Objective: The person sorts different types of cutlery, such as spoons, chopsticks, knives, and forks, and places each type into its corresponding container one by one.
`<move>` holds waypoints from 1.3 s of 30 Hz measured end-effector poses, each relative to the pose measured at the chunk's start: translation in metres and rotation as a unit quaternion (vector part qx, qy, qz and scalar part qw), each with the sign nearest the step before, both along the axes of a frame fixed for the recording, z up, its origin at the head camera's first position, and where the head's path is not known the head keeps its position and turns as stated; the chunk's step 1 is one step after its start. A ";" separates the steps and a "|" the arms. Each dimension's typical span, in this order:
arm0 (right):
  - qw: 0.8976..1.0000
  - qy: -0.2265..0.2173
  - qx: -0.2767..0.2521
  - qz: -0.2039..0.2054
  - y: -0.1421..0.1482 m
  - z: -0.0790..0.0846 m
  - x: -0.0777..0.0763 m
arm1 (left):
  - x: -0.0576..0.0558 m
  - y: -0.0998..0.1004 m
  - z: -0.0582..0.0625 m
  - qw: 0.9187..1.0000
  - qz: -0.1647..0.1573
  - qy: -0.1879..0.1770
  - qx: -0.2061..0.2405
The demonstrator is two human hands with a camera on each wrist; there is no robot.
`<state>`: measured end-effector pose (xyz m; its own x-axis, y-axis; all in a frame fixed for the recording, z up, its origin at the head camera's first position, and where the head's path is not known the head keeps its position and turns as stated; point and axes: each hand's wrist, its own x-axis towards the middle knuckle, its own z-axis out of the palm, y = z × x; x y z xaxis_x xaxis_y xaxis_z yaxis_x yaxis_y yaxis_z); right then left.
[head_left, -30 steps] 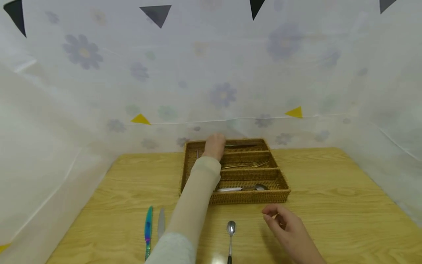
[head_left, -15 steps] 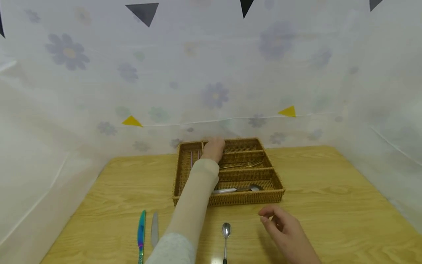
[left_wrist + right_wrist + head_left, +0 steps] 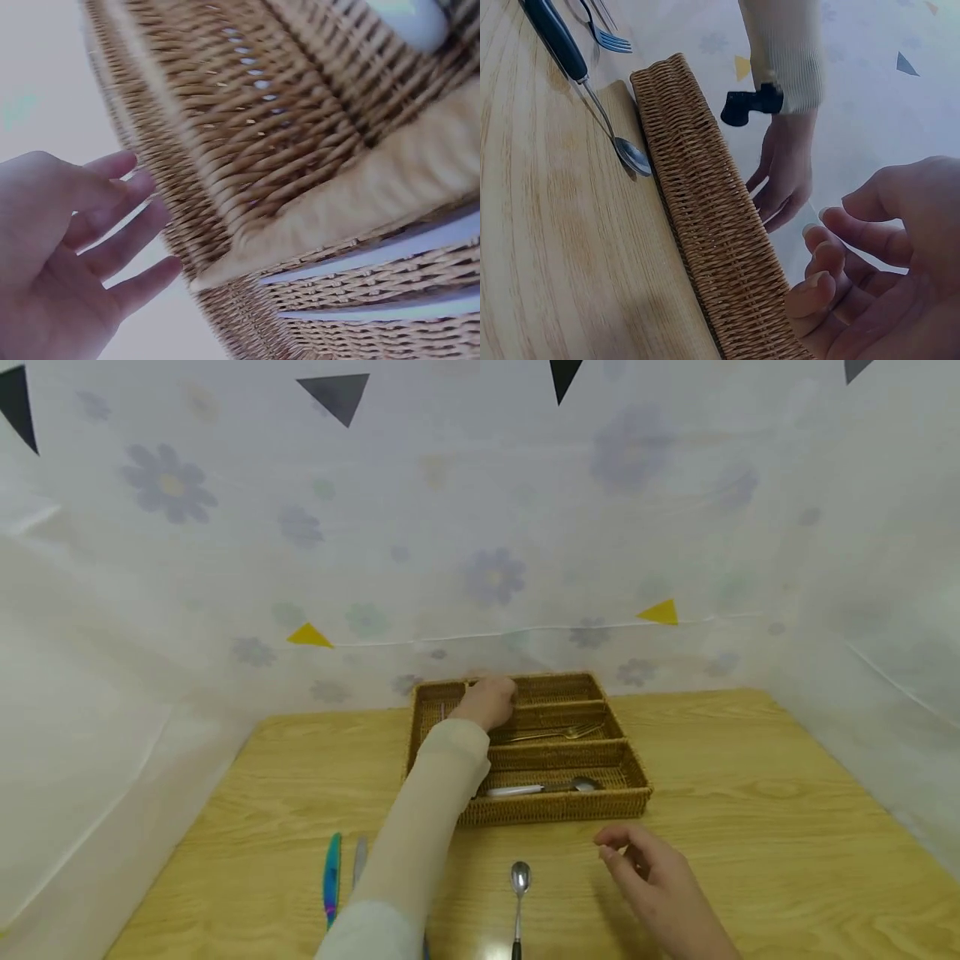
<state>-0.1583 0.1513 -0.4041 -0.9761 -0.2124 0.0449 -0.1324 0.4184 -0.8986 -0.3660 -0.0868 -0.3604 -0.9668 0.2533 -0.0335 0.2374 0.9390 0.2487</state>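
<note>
My left hand reaches over the back of a wicker cutlery tray, its forearm crossing the tray's left part. In the left wrist view this hand has its fingers loosely bent and spread beside the woven rim, holding nothing. A gold fork lies in the tray's middle compartment. The front one holds a white handle and a spoon bowl. My right hand hovers in front of the tray, fingers loosely curled around nothing, as the right wrist view shows its fingertips.
A dark-handled spoon lies on the wooden table. Left of the arm are a blue-green knife and a silver knife. Blue fork tines show in the right wrist view. A flowered cloth hangs behind.
A knife seen in the back compartment a second ago no longer shows there. My left hand has shifted slightly toward me; the right hand stays about where it was.
</note>
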 end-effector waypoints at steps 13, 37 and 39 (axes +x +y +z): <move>0.999 0.031 0.027 0.028 0.003 -0.012 -0.016 | 0.042 -0.007 0.026 0.953 -0.037 0.104 0.283; 0.974 0.004 0.169 0.150 -0.025 -0.016 -0.027 | 0.185 -0.032 -0.046 0.809 -0.012 0.003 0.587; 0.964 -0.009 0.196 0.180 -0.033 -0.021 -0.022 | 0.192 -0.032 -0.053 0.810 -0.009 -0.004 0.586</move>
